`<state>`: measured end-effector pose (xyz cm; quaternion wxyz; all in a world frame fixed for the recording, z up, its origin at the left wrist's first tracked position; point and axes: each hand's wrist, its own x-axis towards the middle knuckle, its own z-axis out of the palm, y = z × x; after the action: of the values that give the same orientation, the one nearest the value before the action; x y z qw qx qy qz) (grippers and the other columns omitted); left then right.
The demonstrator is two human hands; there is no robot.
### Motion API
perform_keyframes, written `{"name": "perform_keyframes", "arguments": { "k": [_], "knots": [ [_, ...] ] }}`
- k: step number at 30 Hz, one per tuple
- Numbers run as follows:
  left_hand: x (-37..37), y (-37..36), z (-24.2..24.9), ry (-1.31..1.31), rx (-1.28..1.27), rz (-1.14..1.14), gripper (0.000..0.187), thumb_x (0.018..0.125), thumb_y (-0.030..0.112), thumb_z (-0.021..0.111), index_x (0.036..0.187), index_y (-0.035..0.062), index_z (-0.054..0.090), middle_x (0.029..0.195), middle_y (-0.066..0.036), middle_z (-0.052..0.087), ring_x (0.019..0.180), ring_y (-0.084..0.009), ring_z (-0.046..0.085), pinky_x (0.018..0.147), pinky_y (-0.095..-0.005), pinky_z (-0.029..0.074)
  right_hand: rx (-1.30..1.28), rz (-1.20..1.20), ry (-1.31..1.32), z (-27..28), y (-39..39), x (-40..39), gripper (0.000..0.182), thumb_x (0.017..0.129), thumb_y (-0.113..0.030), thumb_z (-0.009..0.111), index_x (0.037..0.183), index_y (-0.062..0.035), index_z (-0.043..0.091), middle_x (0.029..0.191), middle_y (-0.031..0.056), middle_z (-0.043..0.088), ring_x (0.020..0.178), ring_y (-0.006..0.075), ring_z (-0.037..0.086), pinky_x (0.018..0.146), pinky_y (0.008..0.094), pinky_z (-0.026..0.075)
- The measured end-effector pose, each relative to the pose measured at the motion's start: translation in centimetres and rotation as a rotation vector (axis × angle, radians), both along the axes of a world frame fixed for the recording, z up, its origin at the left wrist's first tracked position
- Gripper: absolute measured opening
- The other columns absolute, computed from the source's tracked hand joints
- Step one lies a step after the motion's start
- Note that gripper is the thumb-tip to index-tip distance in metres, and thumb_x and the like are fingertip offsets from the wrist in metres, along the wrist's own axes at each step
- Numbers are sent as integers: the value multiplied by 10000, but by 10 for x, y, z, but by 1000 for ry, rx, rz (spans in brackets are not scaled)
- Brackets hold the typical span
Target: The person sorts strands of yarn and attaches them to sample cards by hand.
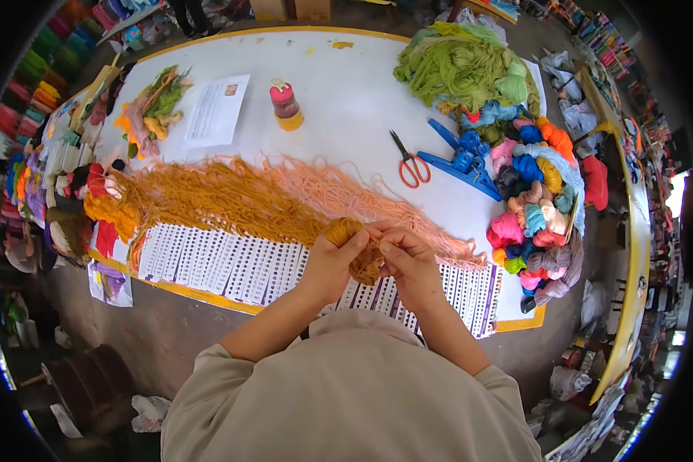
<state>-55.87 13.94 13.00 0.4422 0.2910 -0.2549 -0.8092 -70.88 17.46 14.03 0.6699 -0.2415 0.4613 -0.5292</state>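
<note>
Between both hands, fuzzy mustard yarn bundle

Yarn workshop; skeins heaped on worktable; coloured yarn shelves alongside

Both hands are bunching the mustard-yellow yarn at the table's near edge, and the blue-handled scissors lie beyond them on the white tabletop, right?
Not quite. In the head view the metal scissors have red-orange handles, not blue; the blue thing beside them is a plastic frame. The rest holds: the left hand and right hand both grip the mustard-yellow yarn bundle at the near edge of the white tabletop.
</note>
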Motion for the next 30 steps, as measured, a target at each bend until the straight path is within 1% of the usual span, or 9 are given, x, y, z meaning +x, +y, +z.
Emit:
{"name": "perform_keyframes", "arguments": {
  "k": [11, 16, 20, 22, 25, 27, 28, 29, 30],
  "knots": [
    [1, -7, -6, -74, 12, -10, 219, 936, 132, 558, 1074, -33, 596, 1131, -123, 617, 911, -144, 607, 782, -280, 512, -4, 48, -106, -6, -13, 1, 73, 897, -102, 601, 934, -41, 618, 1177, 21, 570, 803, 60, 524, 626, 203, 422],
    [-4, -13, -5, -40, 74, -37, 282, 943, 158, 533, 1130, -49, 576, 1088, -124, 631, 917, -158, 612, 803, -288, 502, 7, 57, -262, -9, -11, -13, 120, 923, -149, 572, 964, -40, 603, 963, -5, 598, 716, 67, 530, 590, 219, 437],
    [15, -37, -21, -86, -13, 61, 204, 898, 175, 553, 965, -10, 603, 1039, -139, 648, 867, -218, 633, 761, -312, 515, 67, 299, -183, -21, 7, -36, 130, 930, -178, 566, 971, -59, 598, 839, -22, 571, 669, 74, 524, 581, 227, 449],
    [41, -54, -4, -231, 278, 40, 143, 888, 171, 553, 859, 33, 567, 992, -115, 653, 703, -169, 614, 601, -254, 497, 79, 233, 161, -31, 15, -59, 121, 931, -192, 561, 958, -79, 597, 812, -22, 548, 660, 89, 520, 603, 239, 473],
    [139, -83, -68, 26, 309, 50, 112, 899, 167, 537, 852, 66, 539, 779, -21, 565, 518, -68, 437, 444, -182, 353, -84, -205, 668, -86, 35, -134, 121, 938, -176, 499, 923, -62, 536, 953, 32, 557, 902, 118, 540, 780, 271, 468],
    [208, -97, -92, 12, 348, 265, 107, 903, 155, 526, 823, 85, 520, 682, 21, 455, 487, -53, 336, 423, -181, 293, 134, -528, 412, -107, 60, -193, 209, 973, -225, 434, 1015, -61, 559, 1161, 100, 574, 1116, 214, 540, 1022, 412, 387],
    [245, -101, -98, 9, 447, 461, 117, 900, 147, 522, 800, 88, 505, 687, 23, 465, 491, -54, 333, 422, -181, 273, 7, -560, -25, -141, 95, -252, 205, 973, -207, 439, 1043, -66, 570, 1203, 113, 569, 1144, 215, 532, 1011, 409, 415],
    [300, -108, -116, 102, 416, 458, 117, 913, 144, 501, 812, 85, 511, 685, 25, 463, 492, -56, 332, 420, -183, 269, 47, -658, 153, -193, 131, -321, 197, 962, -186, 463, 1058, -58, 578, 1113, 102, 612, 1051, 186, 585, 906, 333, 494],
    [345, -112, -113, -34, 394, 608, 120, 918, 139, 491, 809, 89, 503, 682, 27, 460, 490, -57, 331, 419, -183, 267, 93, -875, -220, -217, 171, -387, 192, 947, -179, 487, 1042, -50, 594, 955, 69, 650, 905, 166, 631, 777, 263, 533]
  ]
}}
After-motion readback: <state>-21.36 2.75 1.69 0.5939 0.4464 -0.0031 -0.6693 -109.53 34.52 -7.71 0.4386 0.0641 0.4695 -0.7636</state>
